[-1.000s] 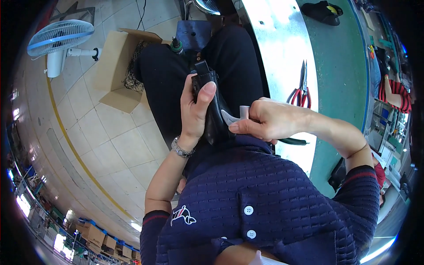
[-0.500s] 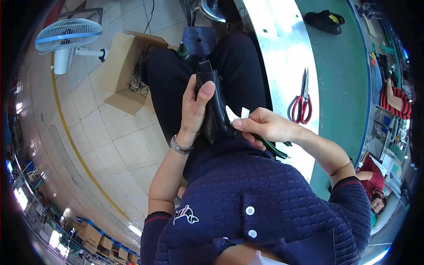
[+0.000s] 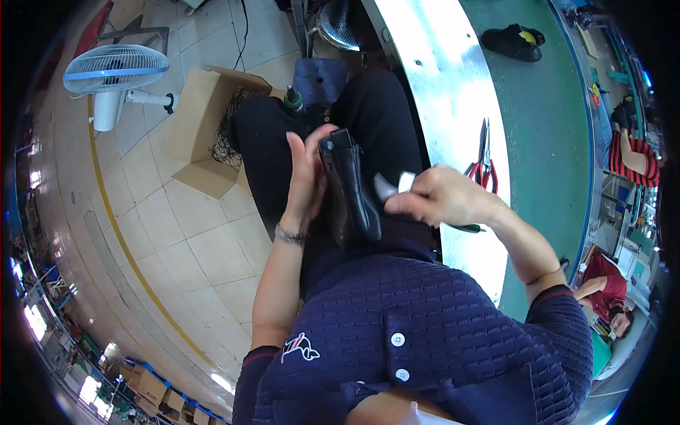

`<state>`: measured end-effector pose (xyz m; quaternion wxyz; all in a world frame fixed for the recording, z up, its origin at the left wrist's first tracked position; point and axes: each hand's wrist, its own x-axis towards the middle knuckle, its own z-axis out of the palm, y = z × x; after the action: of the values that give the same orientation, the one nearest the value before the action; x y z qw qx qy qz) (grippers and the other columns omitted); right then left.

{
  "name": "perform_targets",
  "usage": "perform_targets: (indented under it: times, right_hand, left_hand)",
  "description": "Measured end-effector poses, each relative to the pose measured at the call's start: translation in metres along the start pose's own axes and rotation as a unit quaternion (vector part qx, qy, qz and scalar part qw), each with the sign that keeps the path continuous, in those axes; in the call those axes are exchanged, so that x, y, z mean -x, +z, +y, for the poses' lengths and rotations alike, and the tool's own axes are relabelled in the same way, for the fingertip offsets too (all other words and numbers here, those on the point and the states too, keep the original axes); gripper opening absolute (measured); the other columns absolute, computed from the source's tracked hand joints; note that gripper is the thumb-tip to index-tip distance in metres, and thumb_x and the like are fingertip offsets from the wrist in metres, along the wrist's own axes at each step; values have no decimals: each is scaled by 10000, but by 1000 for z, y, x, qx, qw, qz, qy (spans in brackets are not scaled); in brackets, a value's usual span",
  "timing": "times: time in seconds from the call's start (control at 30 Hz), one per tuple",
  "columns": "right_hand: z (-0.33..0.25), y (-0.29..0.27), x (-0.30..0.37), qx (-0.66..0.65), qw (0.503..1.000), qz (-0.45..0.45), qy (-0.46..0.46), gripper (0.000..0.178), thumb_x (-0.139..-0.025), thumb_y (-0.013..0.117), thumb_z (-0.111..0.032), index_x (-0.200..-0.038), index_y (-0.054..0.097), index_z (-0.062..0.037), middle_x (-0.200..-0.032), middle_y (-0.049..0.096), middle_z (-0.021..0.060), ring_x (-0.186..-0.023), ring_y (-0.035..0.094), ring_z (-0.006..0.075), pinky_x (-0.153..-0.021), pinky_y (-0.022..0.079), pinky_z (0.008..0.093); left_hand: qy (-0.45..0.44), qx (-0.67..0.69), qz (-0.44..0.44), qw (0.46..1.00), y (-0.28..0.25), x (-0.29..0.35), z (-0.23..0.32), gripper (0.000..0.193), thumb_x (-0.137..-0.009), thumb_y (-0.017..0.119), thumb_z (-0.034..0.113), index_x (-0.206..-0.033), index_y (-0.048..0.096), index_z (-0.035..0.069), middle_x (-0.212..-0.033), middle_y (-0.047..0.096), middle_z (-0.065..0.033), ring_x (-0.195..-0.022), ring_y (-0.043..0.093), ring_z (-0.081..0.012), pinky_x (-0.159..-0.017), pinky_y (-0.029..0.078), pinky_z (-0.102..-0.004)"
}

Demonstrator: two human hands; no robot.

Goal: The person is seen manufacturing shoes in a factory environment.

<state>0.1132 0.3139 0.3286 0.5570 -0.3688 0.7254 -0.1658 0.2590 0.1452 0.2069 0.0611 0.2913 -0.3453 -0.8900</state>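
Lying lengthwise over the lap: black boot (image 3: 348, 195), top end away from the body. Left hand (image 3: 306, 177) is spread wide at its left side, thumb clear, fingers partly hidden behind it. Right hand (image 3: 443, 198), slightly blurred, grips a pale curved piece (image 3: 384, 188) apart from the boot; green handle (image 3: 469, 228) protrudes below. Red-handled scissors (image 3: 484, 152) lie on the tabletop (image 3: 450, 78).

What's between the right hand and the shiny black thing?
A pale, blurred tool poking from the right hand, with dark trousers behind it, in the head view.
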Motion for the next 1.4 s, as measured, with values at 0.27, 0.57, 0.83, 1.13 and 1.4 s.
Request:
perform_targets:
  times: [0.27, 0.57, 0.83, 1.13, 1.4]
  right_hand:
    - [126, 5, -8, 204, 888, 391, 130, 330, -939, 599, -229, -1206, 571, -37, -986, 649, 202, -831, 639, 358, -719, 504, 436]
    - [76, 12, 29, -247, 939, 136, -195, 1062, -735, 825, -397, -1531, 197, -80, -1562, 239, 191, -1385, 351, 275, -1071, 365, 423]
    - [27, 80, 27, -441, 801, 362, -182, 519, -822, 720, -98, -1289, 524, 12, -1251, 580, 105, -1139, 544, 223, -1000, 420, 359]
    - [55, 67, 53, -152, 939, 277, -137, 745, -769, 768, -215, -1392, 408, -21, -1404, 444, 202, -1280, 459, 322, -1060, 383, 410]
    - [69, 52, 27, -88, 855, 388, -332, 807, -706, 809, -180, -1386, 404, -20, -1315, 508, 182, -1228, 484, 317, -1070, 350, 411]
  left_hand:
    - [-121, -50, 20, 991, 22, -10, -5, 930, -854, 148, 822, -894, 628, 26, -782, 659, -116, -717, 650, -201, -690, 534, -301]
    - [112, -149, -124, 975, 80, -14, 35, 768, -1010, 110, 588, -878, 612, 22, -797, 618, -8, -774, 563, -89, -748, 429, -196]
    - [400, -424, -187, 791, 134, -27, 75, 457, -1003, 452, 418, -1039, 660, 13, -1018, 655, -134, -1062, 581, -298, -1065, 292, -414]
    - [137, -139, -180, 964, 93, -17, 129, 674, -757, 792, 73, -1328, 440, -4, -1190, 578, -78, -1149, 528, -166, -1026, 394, -300]
    - [200, -138, -135, 961, 112, -9, 130, 596, -702, 814, 0, -1213, 509, 25, -1047, 632, -49, -956, 616, -141, -913, 482, -282]
